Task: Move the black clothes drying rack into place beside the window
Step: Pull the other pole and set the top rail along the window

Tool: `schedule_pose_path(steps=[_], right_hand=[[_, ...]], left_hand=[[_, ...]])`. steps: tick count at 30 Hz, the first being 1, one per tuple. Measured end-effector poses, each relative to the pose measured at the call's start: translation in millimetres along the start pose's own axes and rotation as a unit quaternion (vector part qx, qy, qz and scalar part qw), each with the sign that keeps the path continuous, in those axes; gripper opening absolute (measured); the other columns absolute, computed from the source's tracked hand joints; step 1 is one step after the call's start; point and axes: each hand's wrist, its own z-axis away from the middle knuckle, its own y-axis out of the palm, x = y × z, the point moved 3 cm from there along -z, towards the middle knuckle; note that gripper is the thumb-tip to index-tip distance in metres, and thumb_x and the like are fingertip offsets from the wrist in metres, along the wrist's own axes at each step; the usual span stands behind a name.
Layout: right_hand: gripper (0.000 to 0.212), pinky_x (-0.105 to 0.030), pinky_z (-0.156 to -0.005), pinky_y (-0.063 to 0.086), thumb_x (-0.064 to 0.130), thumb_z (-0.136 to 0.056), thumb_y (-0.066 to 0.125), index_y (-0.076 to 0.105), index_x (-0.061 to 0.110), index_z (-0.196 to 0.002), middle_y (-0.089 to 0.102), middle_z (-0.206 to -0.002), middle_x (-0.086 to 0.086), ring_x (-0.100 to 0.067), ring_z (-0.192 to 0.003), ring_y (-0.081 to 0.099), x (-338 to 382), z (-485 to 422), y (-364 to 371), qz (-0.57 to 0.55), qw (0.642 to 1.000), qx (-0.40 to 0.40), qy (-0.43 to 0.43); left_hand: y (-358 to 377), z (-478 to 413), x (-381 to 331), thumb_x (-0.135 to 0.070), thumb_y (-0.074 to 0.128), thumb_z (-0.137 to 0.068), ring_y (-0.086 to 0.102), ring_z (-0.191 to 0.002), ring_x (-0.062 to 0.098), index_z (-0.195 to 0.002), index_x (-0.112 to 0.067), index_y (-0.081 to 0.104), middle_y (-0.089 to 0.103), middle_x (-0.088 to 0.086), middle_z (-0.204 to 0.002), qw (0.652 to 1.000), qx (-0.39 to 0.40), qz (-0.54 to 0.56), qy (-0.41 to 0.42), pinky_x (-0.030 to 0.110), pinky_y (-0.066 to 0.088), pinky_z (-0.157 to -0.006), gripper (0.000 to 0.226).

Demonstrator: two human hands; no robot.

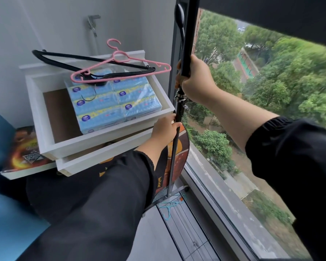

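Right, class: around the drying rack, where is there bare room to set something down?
Free: the brown drawer bottom left of the tissue packs, and the grey floor by the window frame. Crowded: hangers atop the packs, and both hands on the rack pole.

Both arms reached forward in black sleeves. The right hand (195, 80) was raised, fingers wrapped tight in a fist. The left hand (165, 129) sat lower, fingers curled closed, thumb pointing right.

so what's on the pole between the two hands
Head view: between the right hand and left hand, the rack pole carries a silver clamp collar.
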Motion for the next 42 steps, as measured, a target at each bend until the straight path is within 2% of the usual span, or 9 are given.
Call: schedule_pose_path(steps=[7,12,20,27,29,31,35,38,42], right_hand=[[0.025,-0.046,-0.081,0.055,-0.001,-0.084,0.053,0.05,0.01,-0.107,0.063,-0.101,-0.012,-0.03,-0.092,0.063,7,12,-1,0.052,0.998,0.015,0.008],[0.04,-0.042,-0.087,0.051,0.01,-0.089,0.056,0.046,0.006,-0.127,0.063,-0.119,-0.017,-0.035,-0.106,0.06,12,26,-4,0.168,0.985,0.039,0.015],[0.039,-0.03,-0.079,0.043,0.024,-0.094,0.054,0.047,0.003,-0.125,0.059,-0.124,-0.018,-0.033,-0.11,0.057,31,78,-65,0.211,0.976,0.025,0.05],[0.035,-0.034,-0.072,0.047,0.016,-0.095,0.047,0.044,0.005,-0.128,0.059,-0.123,-0.017,-0.034,-0.102,0.061,64,178,-156,0.263,0.964,-0.033,0.016],[0.038,-0.037,-0.077,0.047,0.01,-0.09,0.049,0.043,0.006,-0.128,0.056,-0.125,-0.015,-0.033,-0.111,0.056,70,192,-161,0.337,0.941,-0.041,-0.011],[0.045,-0.04,-0.085,0.046,0.009,-0.086,0.053,0.041,0.007,-0.129,0.051,-0.129,-0.012,-0.031,-0.12,0.047,105,274,-240,0.431,0.891,-0.096,-0.104],[0.05,-0.043,-0.109,0.036,0.01,-0.086,0.049,0.038,0.006,-0.134,0.043,-0.14,-0.013,-0.03,-0.13,0.039,150,314,-285,0.526,0.813,-0.142,-0.204],[0.045,-0.043,-0.111,0.032,0.009,-0.084,0.048,0.042,0.004,-0.128,0.047,-0.135,-0.015,-0.031,-0.128,0.04,212,355,-337,0.565,0.748,-0.217,-0.272],[0.046,-0.035,-0.09,0.047,0.004,-0.085,0.05,0.039,0.005,-0.13,0.06,-0.118,-0.01,-0.027,-0.105,0.06,260,403,-372,0.58,0.723,-0.214,-0.309]], left_hand=[[-5,15,-5,-0.025,0.06,-0.087,0.062,-0.097,0.029,-0.098,-0.013,0.068,0.071,0.01,-0.1,0.998,0.004,0.049,-0.037,0.033,0.045,-0.08,0.018],[-28,31,-23,-0.018,0.055,-0.089,0.059,-0.113,0.022,-0.105,-0.013,0.067,0.068,0.008,-0.116,0.993,0.008,0.115,-0.036,0.027,0.041,-0.088,0.021],[-75,86,-88,-0.01,0.045,-0.092,0.051,-0.123,0.025,-0.129,-0.01,0.053,0.058,0.009,-0.132,0.99,-0.059,0.127,-0.017,0.03,0.038,-0.099,0.037],[-89,182,-189,-0.012,0.042,-0.093,0.059,-0.112,0.023,-0.123,-0.013,0.056,0.062,0.007,-0.124,0.984,-0.117,0.116,0.068,0.034,0.048,-0.095,0.033],[-89,189,-196,-0.012,0.039,-0.093,0.061,-0.108,0.023,-0.121,-0.014,0.057,0.063,0.007,-0.123,0.983,-0.118,0.118,0.076,0.039,0.05,-0.094,0.033],[-90,270,-266,-0.011,0.038,-0.093,0.062,-0.107,0.023,-0.121,-0.015,0.057,0.064,0.006,-0.123,0.97,-0.168,0.114,0.136,0.041,0.051,-0.094,0.034],[-104,305,-310,-0.008,0.039,-0.093,0.062,-0.107,0.025,-0.123,-0.015,0.057,0.065,0.009,-0.123,0.952,-0.221,0.1,0.184,0.034,0.049,-0.095,0.036],[-134,341,-358,-0.004,0.038,-0.093,0.063,-0.079,0.021,-0.127,-0.016,0.054,0.066,0.014,-0.117,0.931,-0.277,0.065,0.227,0.023,0.047,-0.063,0.039],[-169,374,-413,0.0,0.042,-0.092,0.047,-0.128,0.02,-0.138,-0.015,0.041,0.045,0.006,-0.144,0.9,-0.33,0.04,0.283,0.018,0.035,-0.096,0.048]])
